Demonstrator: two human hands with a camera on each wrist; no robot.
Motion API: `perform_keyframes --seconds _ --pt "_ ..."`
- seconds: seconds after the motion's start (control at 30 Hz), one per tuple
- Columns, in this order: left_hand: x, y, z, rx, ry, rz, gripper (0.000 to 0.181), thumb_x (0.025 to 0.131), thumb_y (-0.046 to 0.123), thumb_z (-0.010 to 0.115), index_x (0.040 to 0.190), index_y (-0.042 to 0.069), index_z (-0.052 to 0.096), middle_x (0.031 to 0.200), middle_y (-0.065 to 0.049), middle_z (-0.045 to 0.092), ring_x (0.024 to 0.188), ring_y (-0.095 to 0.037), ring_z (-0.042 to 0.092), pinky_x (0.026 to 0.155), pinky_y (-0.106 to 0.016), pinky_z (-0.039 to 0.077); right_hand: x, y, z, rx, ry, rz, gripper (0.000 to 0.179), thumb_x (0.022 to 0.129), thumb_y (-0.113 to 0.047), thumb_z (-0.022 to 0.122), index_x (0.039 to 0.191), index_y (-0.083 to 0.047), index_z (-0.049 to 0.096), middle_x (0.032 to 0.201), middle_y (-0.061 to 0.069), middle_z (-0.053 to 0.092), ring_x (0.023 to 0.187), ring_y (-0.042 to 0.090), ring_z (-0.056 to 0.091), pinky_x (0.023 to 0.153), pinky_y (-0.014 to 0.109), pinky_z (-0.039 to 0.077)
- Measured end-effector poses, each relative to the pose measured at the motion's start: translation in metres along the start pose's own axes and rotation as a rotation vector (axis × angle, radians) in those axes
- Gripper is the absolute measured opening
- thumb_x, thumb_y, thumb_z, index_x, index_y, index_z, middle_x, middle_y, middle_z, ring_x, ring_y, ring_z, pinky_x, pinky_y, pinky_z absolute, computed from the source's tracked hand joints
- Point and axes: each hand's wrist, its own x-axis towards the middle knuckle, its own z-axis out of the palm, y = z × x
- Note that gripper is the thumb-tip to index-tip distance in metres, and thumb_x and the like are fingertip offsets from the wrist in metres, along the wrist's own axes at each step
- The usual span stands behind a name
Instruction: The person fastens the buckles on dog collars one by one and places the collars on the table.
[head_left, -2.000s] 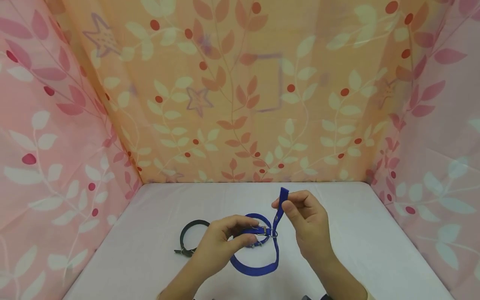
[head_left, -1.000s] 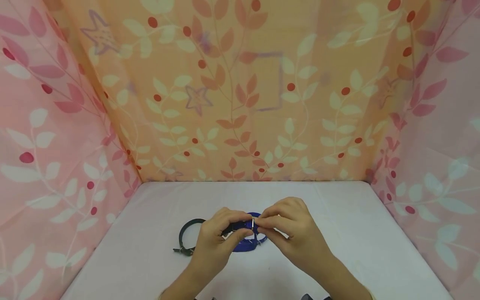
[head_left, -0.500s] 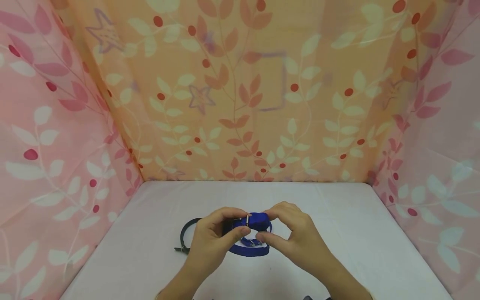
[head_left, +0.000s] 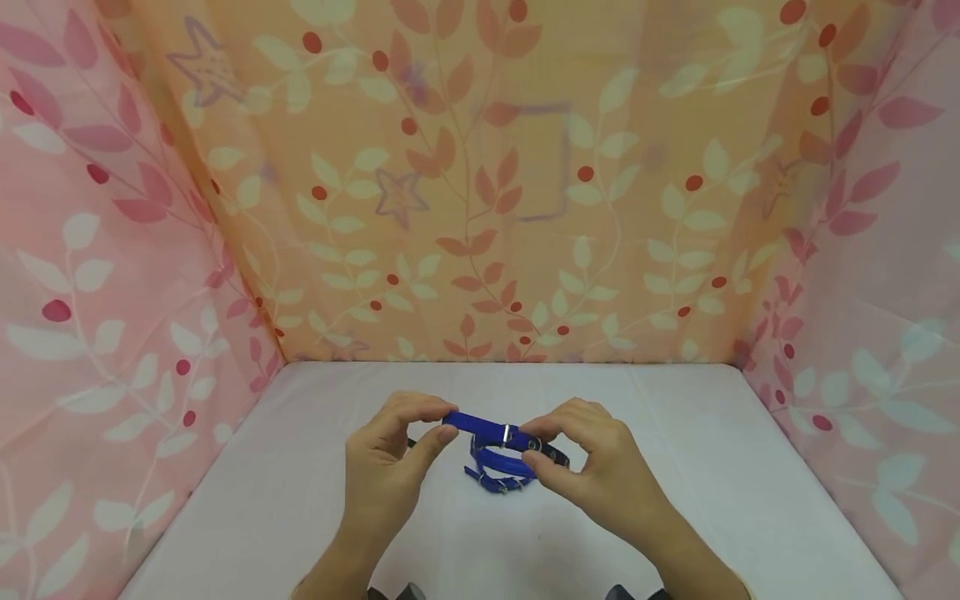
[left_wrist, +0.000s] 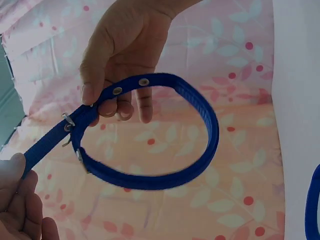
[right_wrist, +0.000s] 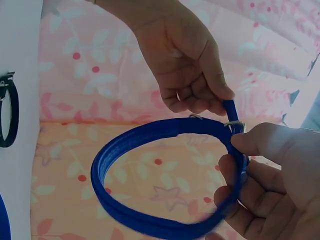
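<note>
A blue collar point(head_left: 476, 424) with a metal buckle point(head_left: 507, 434) is raised between both hands as a loop. In the head view my left hand point(head_left: 386, 454) pinches the strap's end between thumb and fingers. My right hand point(head_left: 592, 454) pinches the band just right of the buckle, beside a metal eyelet point(head_left: 534, 445). The left wrist view shows the loop point(left_wrist: 212, 130) hanging round, with more eyelets point(left_wrist: 118, 91) near the right hand's fingers; the strap end runs out through the buckle. Beneath, a second blue collar point(head_left: 491, 483) lies on the table.
A black collar point(right_wrist: 11, 112) lies on the white table point(head_left: 637, 517); in the head view the left hand mostly hides it. Patterned cloth walls point(head_left: 480, 208) stand at the back and both sides.
The right hand held the strap end up earlier; it then passed through the buckle. Now the left hand has shifted left and holds that end, while the right holds the band by the buckle.
</note>
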Motion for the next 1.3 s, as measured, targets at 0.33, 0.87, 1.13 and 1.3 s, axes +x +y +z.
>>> perform_keyframes --seconds 0.33,0.87,1.13,1.3 --pt "-0.001 0.003 0.001 -0.032 -0.001 0.025 0.028 0.088 -0.012 0.072 0.112 0.001 0.072 0.106 -0.012 0.07 0.101 -0.02 0.064 0.096 -0.024 0.054 0.0 0.002 0.006 -0.001 -0.018 -0.026 0.031 0.084 -0.017 0.086 0.109 -0.028 0.073 0.104 -0.02 0.07 0.103 0.005 0.062 0.091 0.029 0.048" --pt "0.0 0.001 0.006 -0.17 0.09 0.132 0.028 0.086 -0.018 0.07 0.112 -0.008 0.07 0.102 -0.014 0.068 0.095 -0.02 0.059 0.087 -0.022 0.053 -0.003 0.002 0.01 -0.08 -0.025 0.048 0.03 0.082 -0.016 0.087 0.101 -0.032 0.071 0.095 -0.026 0.066 0.094 -0.001 0.061 0.086 0.034 0.051" --pt "-0.003 -0.001 0.009 -0.205 0.072 0.156 0.028 0.087 -0.018 0.068 0.113 -0.009 0.069 0.103 -0.015 0.068 0.096 -0.02 0.059 0.091 -0.023 0.052 -0.003 -0.001 0.012 -0.01 -0.065 0.015 0.032 0.086 -0.019 0.085 0.112 -0.029 0.07 0.11 -0.019 0.069 0.109 0.005 0.061 0.094 0.034 0.049" --pt "-0.005 -0.001 0.011 -0.169 0.067 0.048 0.033 0.091 -0.012 0.068 0.122 -0.004 0.065 0.109 -0.014 0.068 0.101 -0.02 0.063 0.095 -0.024 0.053 -0.003 -0.001 0.014 0.018 -0.007 -0.026 0.034 0.083 -0.014 0.086 0.111 -0.025 0.071 0.105 -0.016 0.07 0.102 0.006 0.063 0.088 0.03 0.051"
